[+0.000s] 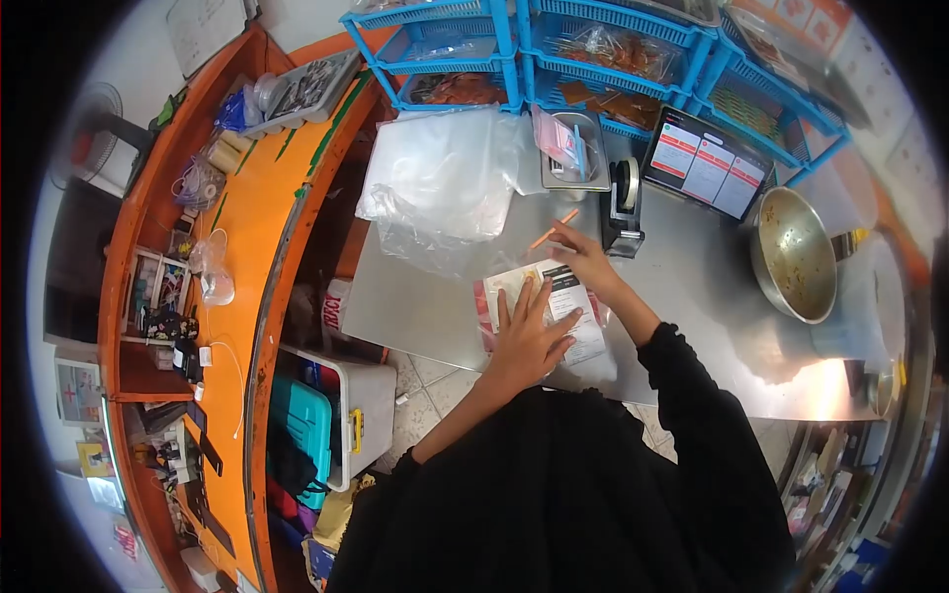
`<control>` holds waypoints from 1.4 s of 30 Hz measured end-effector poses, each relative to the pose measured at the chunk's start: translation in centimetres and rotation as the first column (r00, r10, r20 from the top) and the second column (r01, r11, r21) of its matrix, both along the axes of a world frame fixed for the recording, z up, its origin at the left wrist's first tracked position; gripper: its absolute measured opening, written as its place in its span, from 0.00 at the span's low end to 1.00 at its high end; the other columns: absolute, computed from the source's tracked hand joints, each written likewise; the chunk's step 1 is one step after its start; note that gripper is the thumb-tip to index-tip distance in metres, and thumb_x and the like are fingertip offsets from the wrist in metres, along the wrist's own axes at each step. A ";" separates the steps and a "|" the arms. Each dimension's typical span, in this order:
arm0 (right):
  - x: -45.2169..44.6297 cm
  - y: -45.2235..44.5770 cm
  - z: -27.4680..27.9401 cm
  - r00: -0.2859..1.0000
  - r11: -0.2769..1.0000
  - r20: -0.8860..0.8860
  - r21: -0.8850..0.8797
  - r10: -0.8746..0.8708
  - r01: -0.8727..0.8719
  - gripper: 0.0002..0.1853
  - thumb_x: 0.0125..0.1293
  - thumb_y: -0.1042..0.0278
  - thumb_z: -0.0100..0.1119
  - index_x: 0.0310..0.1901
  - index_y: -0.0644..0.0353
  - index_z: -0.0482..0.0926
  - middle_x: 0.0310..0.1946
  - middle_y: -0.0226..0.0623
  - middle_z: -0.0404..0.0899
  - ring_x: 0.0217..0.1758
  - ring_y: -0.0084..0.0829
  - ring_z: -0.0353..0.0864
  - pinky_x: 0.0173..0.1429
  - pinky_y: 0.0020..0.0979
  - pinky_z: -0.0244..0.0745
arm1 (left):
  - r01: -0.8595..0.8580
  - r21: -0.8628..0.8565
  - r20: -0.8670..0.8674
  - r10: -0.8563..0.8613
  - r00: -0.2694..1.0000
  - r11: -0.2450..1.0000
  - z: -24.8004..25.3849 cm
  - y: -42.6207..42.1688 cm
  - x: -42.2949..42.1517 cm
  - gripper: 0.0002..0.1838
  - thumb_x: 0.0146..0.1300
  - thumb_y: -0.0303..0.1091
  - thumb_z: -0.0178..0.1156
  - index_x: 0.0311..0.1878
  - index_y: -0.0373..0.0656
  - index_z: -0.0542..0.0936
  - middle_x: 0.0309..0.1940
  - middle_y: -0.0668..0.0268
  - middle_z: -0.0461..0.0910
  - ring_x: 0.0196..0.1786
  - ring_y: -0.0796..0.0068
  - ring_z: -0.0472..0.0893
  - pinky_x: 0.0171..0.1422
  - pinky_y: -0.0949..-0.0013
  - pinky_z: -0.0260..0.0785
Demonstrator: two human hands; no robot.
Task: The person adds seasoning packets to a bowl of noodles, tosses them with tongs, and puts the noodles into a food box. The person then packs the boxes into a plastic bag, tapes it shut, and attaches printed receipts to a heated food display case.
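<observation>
Near the front edge of the metal table lies a flat packet with a printed slip (583,334) on its right part and a pale card at its upper left. My left hand (529,338) rests on the packet and slip, fingers spread, pressing nothing between them. At the slip's upper edge my right hand (585,255) holds an orange pen (554,228), its fingers closed round the lower part. Under the packet a red and clear plastic edge shows on the left.
Clear plastic bags (440,178) are stacked at the back left of the table (692,296). Behind stand a metal tin (576,148), a tape dispenser (623,212), a tablet (707,163) and blue racks (445,54). A steel bowl (794,255) is at the right.
</observation>
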State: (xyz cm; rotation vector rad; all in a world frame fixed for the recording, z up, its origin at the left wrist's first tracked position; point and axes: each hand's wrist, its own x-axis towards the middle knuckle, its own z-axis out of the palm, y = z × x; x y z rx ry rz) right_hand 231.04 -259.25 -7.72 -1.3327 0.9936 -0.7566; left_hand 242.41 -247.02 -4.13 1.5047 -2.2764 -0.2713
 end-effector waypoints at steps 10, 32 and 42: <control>-2.3 -2.1 0.3 0.952 0.913 -0.205 -0.383 -0.228 0.136 0.18 0.45 0.76 0.46 0.41 0.56 0.71 0.32 0.42 0.72 0.35 0.29 0.72 0.39 0.24 0.66 | 0.022 -0.094 0.112 -0.011 0.994 0.995 2.3 1.7 -1.1 0.14 0.48 0.35 0.53 0.40 0.48 0.73 0.50 0.54 0.61 0.56 0.56 0.56 0.56 0.46 0.44; -8.6 0.7 -4.6 0.929 0.893 -0.074 0.256 -0.364 0.370 0.19 0.57 0.53 0.45 0.17 0.60 0.66 0.12 0.29 0.67 0.15 0.18 0.68 0.19 0.18 0.64 | -0.354 0.438 -0.549 0.557 0.623 0.827 -4.5 6.3 -4.7 0.11 0.49 0.32 0.56 0.31 0.36 0.69 0.26 0.61 0.74 0.30 0.75 0.73 0.37 0.74 0.63; -10.1 1.9 -7.3 0.911 0.903 0.104 0.215 -0.399 0.371 0.19 0.58 0.60 0.44 0.15 0.64 0.67 0.09 0.31 0.65 0.14 0.19 0.67 0.20 0.20 0.65 | -0.054 0.572 -0.793 0.569 0.217 0.818 -6.7 6.9 -6.1 0.11 0.54 0.29 0.50 0.38 0.33 0.65 0.22 0.70 0.71 0.25 0.86 0.67 0.29 0.82 0.58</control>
